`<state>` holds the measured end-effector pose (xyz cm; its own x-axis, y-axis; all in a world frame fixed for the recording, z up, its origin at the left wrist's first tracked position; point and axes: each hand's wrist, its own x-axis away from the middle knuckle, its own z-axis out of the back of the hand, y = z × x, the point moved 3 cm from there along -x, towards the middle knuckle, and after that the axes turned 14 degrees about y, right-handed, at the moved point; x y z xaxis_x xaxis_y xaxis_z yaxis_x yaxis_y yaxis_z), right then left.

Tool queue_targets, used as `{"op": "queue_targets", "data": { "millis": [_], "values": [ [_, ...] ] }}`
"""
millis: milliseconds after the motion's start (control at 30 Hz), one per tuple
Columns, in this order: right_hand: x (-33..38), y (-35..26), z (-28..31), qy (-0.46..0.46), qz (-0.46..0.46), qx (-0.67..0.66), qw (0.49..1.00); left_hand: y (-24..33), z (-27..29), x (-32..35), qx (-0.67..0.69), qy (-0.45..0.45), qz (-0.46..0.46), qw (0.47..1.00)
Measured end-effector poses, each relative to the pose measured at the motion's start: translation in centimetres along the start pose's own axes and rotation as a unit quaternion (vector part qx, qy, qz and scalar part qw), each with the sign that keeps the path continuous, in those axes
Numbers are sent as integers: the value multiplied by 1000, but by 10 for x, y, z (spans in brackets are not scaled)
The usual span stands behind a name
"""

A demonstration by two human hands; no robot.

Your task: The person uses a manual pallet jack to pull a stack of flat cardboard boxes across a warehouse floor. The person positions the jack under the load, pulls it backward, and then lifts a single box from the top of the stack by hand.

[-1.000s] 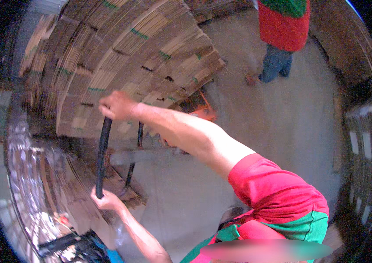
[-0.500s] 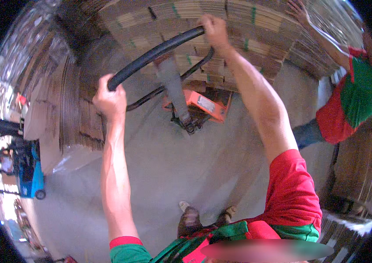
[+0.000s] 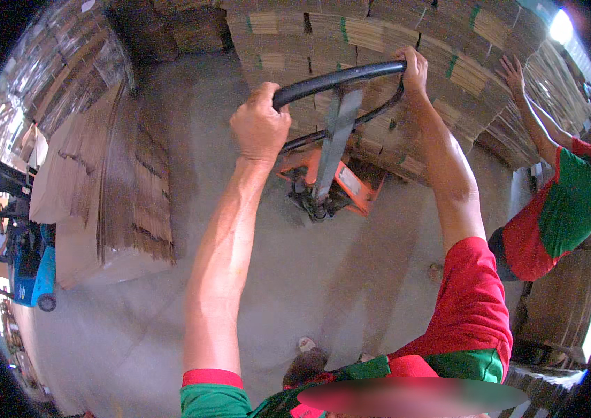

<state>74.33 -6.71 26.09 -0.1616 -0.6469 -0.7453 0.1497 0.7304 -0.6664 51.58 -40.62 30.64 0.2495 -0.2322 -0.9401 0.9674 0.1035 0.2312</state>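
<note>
**Both hands on the pallet jack handle**

Right now your left hand (image 3: 259, 125) and your right hand (image 3: 414, 68) are each clamped around the black loop handle (image 3: 341, 76), well apart at its two ends. Below and between them, the grey tiller (image 3: 334, 143) runs down to the orange pallet jack (image 3: 341, 182), which sits under the stacked cardboard (image 3: 379, 35) just beyond your hands. Judged from that tall stack, the load is heavy and slow to turn; the handle is stiff and grips best at its corners. Off to your right, a co-worker's hand (image 3: 515, 70) seems to press on the stack.
</note>
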Motion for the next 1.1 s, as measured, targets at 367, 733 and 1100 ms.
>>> {"op": "queue_targets", "data": {
  "millis": [367, 733, 1100],
  "values": [
    [-7, 2, -23, 16, 57, 46, 997, -45, -39, -24, 31, -23, -7, 999],
    [-32, 29, -59, 55, 51, 52, 996, -93, -106, -59, 6, -26, -1, 1000],
    [31, -58, -97, 108, 77, 210, 969, -223, -174, -97, 115, 49, -6, 992]
  ]
}}
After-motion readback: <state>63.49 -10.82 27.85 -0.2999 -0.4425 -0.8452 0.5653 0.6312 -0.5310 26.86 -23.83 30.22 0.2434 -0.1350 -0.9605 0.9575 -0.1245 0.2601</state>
